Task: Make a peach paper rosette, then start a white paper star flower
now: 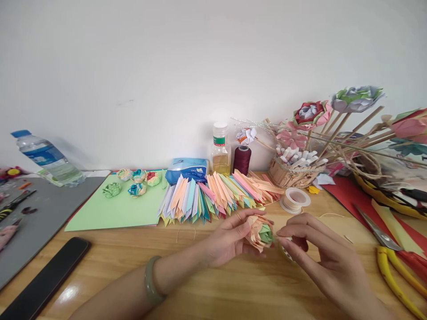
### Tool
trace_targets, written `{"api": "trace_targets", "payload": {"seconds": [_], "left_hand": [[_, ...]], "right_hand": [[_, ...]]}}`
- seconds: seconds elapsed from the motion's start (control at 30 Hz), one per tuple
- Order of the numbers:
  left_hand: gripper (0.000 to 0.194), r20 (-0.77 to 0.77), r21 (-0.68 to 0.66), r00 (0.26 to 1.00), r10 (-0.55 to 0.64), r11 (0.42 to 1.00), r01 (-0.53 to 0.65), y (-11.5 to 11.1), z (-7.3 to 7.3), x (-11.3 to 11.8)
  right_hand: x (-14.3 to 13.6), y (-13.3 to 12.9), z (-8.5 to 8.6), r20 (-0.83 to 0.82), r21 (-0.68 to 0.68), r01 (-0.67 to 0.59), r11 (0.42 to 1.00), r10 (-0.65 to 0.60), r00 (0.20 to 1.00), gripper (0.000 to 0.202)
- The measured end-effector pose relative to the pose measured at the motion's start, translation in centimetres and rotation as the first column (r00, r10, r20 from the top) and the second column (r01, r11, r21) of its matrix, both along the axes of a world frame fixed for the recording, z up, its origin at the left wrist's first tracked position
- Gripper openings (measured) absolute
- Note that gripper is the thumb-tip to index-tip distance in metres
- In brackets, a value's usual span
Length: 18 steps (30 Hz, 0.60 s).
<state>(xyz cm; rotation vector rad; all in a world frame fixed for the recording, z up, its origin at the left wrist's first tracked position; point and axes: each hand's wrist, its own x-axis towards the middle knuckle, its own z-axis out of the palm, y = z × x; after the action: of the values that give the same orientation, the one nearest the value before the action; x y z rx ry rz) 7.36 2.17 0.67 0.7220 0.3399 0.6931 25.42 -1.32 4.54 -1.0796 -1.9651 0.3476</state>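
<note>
We hold the flower [254, 231] above the table [213, 289] in our left hand [230, 241], fingers curled around it. Our right hand [322, 251] is just beside its green centre [266, 233], thumb and fingers drawn close; we cannot tell whether they pinch anything. A spool [295, 202] lies beyond.

Left fingers [239, 218] curled, cupping; right fingers [300, 230] pinched nearby.

The left hand [233, 238] hides the back of the flower [257, 233]. Between the right hand's [325, 255] fingertips, any held item is too small to tell; a small object [287, 254] beneath is partly covered. Edges crop the scissors [388, 242], black case [50, 275] and mat [50, 222]. Bottle [48, 156] lettering: blurred.
</note>
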Motion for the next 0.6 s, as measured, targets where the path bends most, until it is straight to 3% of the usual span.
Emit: {"api": "trace_targets", "payload": {"seconds": [0.07, 0.17, 0.3, 0.43, 0.6], "left_hand": [[0.035, -0.008, 0.062, 0.996, 0.091, 0.994, -0.090, -0.12, 0.05, 0.19], [0.037, -0.062, 0.224, 0.988, 0.143, 0.966, -0.126, -0.20, 0.01, 0.26], [0.039, -0.159, 0.541, 0.948, 0.274, 0.828, -0.149, -0.20, -0.20, 0.03], [0.037, -0.168, 0.722, 0.917, 0.362, 0.678, -0.135, -0.37, -0.41, -0.14], [0.036, -0.205, 0.746, 0.903, 0.377, 0.657, -0.106, -0.76, -0.63, -0.04]], "right_hand": [[-0.33, 0.08, 0.36, -0.059, -0.185, 0.027, 0.982, -0.038, 0.997, 0.013], [-0.60, 0.37, 0.53, -0.115, -0.389, 0.002, 0.921, -0.050, 0.992, 0.022], [-0.70, 0.51, 0.45, -0.221, -0.559, -0.037, 0.829, -0.105, 0.970, 0.023], [-0.80, 0.42, 0.22, -0.289, -0.669, -0.068, 0.740, -0.175, 0.941, 0.022], [-0.94, 0.68, -0.28, -0.301, -0.667, -0.079, 0.741, -0.172, 0.938, 0.021]]}}
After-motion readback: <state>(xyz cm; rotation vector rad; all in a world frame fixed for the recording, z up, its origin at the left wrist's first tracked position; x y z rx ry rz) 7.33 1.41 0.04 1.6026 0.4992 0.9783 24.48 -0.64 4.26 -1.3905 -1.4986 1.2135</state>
